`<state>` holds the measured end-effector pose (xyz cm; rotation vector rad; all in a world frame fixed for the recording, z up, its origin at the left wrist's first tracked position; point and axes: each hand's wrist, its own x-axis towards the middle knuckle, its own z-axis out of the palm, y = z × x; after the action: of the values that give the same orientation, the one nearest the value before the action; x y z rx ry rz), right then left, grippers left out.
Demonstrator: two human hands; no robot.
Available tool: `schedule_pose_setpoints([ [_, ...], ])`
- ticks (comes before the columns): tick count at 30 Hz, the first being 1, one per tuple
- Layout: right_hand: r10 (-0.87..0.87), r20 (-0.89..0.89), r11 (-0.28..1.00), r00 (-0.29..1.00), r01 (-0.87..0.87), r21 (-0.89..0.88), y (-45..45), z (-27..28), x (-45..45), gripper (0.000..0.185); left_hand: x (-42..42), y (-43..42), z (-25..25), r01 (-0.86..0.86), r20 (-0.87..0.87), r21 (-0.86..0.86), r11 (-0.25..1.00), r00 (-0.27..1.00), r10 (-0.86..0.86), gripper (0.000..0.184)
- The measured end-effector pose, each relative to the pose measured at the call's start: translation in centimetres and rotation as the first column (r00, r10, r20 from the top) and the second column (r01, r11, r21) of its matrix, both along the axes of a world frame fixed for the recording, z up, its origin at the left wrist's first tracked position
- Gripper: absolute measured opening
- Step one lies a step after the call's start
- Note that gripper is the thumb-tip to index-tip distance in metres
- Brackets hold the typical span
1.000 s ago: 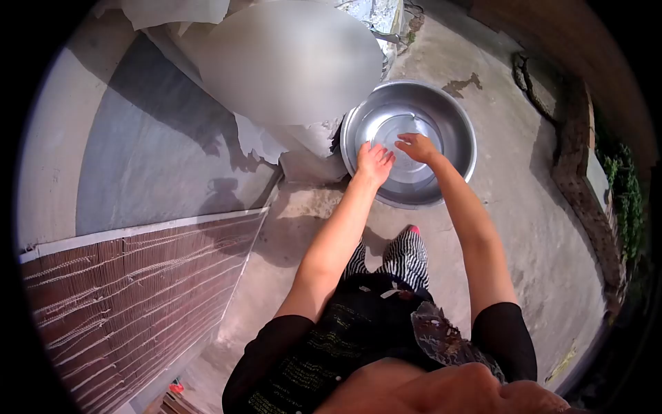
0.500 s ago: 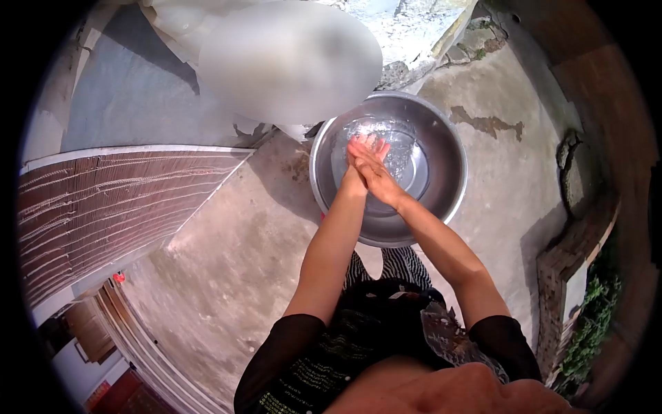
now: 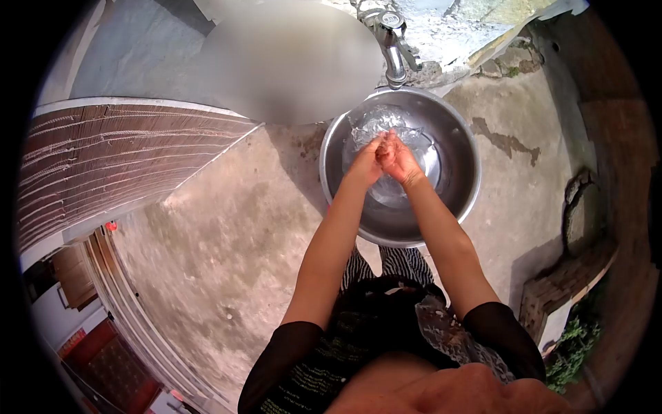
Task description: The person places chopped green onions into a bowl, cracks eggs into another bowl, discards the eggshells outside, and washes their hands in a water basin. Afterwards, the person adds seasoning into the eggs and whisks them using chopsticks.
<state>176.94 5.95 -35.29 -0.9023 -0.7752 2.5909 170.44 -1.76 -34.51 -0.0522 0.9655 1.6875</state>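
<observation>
A large round metal basin stands on the ground below a metal tap, with rippling, splashing water inside it. Over the basin, my left hand and my right hand are clasped against each other, their fingers curled and pressed together. Water runs around the fingertips. No object shows between the hands, though the inner sides of the palms are hidden.
A pale, rough ledge lies behind the tap. A brown slatted screen stands at the left. Broken masonry and green plants are at the right. A blurred oval covers the upper middle.
Both hands have come together from apart, first laid one over the other, now clasped. Splashing has appeared in the basin. The view has shifted, bringing the tap into sight.
</observation>
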Motion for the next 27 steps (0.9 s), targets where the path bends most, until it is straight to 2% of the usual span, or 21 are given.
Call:
schedule_pose_setpoints([
  [2,0.043,0.084,0.929,0.995,-0.071,0.364,-1.4,1.3,-0.8,0.017,-0.4,-0.4,1.8,0.051,-0.013,0.004,0.999,0.999,-0.051,0.033],
  [3,0.046,0.139,0.809,0.989,-0.119,0.576,-1.8,1.3,-1.1,0.016,-0.5,-0.4,2.4,0.102,-0.027,0.014,0.995,0.994,-0.102,0.037],
  [4,0.023,0.201,0.61,0.979,-0.173,0.773,-2.1,1.2,-1.4,0.015,-0.6,-0.1,2.0,0.103,-0.027,0.014,0.995,0.994,-0.103,0.037],
  [5,-0.037,0.254,0.361,0.967,-0.224,0.905,-2.3,1.2,-1.6,0.014,-0.6,0.3,1.5,0.095,0.018,-0.015,0.995,0.995,-0.095,0.046],
  [6,-0.096,0.295,0.104,0.951,-0.286,0.953,-2.2,0.6,-1.5,0.014,-0.4,0.8,1.5,0.086,0.062,-0.042,0.995,0.995,-0.083,0.057],
  [7,-0.159,0.31,-0.122,0.937,-0.331,0.936,-1.8,0.3,-1.5,0.013,-0.2,1.3,1.6,0.088,0.058,-0.042,0.995,0.995,-0.085,0.057],
  [9,-0.161,0.286,-0.372,0.945,-0.327,0.869,0.1,-1.2,-1.3,0.012,0.7,1.7,1.6,-0.179,-0.013,-0.335,0.925,0.983,0.185,0.074],
  [10,-0.084,0.183,-0.415,0.979,-0.202,0.887,1.7,-2.2,-1.5,0.013,0.6,1.5,0.6,-0.067,0.046,-0.302,0.951,0.995,0.084,0.076],
  [11,-0.076,0.182,-0.411,0.98,-0.198,0.89,2.5,-3.3,-1.6,0.013,1.4,1.0,1.4,-0.074,-0.006,-0.245,0.967,0.997,0.075,0.07],
  [13,-0.117,0.197,0.154,0.973,-0.178,0.972,3.7,-5.8,-2.1,0.015,0.7,0.2,-1.1,-0.084,0.199,-0.19,0.978,0.972,0.122,0.072],
  [14,-0.134,0.22,0.431,0.966,-0.144,0.891,4.0,-7.1,-2.0,0.017,0.7,-0.1,-2.7,-0.086,0.199,-0.196,0.977,0.972,0.126,0.072],
  [15,-0.144,0.252,0.669,0.957,-0.093,0.738,4.1,-8.0,-1.8,0.018,0.8,-0.1,-4.9,-0.18,0.173,-0.27,0.946,0.957,0.232,0.068],
  [16,-0.149,0.281,0.847,0.948,-0.024,0.531,4.3,-7.5,-1.8,0.021,0.7,0.2,-5.2,-0.271,0.137,-0.335,0.903,0.934,0.331,0.064],
  [17,-0.152,0.284,0.845,0.947,-0.024,0.534,4.1,-7.1,-1.4,0.021,0.7,0.5,-5.5,-0.268,0.141,-0.333,0.904,0.934,0.328,0.064],
  [21,0.214,0.079,0.925,0.974,-0.228,0.303,-1.2,4.1,1.1,0.023,0.2,1.2,-3.7,-0.283,0.114,-0.199,0.938,0.944,0.309,0.05],
  [22,0.206,0.081,0.927,0.975,-0.221,0.303,-2.1,5.5,1.5,0.023,0.1,1.1,-3.3,-0.26,0.079,-0.183,0.948,0.957,0.278,0.047],
  [23,0.296,-0.003,0.594,0.955,-0.182,0.784,-2.9,6.6,1.7,0.022,0.2,0.8,-2.7,-0.224,0.036,-0.169,0.96,0.972,0.233,0.045],
  [24,0.413,-0.014,0.074,0.91,-0.018,0.997,-3.3,7.1,2.0,0.021,0.4,0.4,-2.6,-0.141,-0.134,-0.2,0.97,0.984,0.116,0.043],
  [25,0.412,-0.015,0.076,0.911,-0.018,0.997,-3.1,6.7,2.0,0.021,0.6,0.3,-2.8,-0.059,-0.386,-0.27,0.961,0.921,-0.052,0.041],
  [26,0.387,0.043,0.012,0.921,-0.052,0.999,-2.5,6.0,1.7,0.021,0.8,0.4,-3.0,-0.019,-0.659,-0.385,0.923,0.706,-0.26,0.039],
  [27,0.358,0.096,-0.05,0.929,-0.084,0.995,-1.6,5.2,1.2,0.022,0.6,0.7,-3.4,-0.041,-0.817,-0.513,0.857,0.329,-0.473,0.037],
])
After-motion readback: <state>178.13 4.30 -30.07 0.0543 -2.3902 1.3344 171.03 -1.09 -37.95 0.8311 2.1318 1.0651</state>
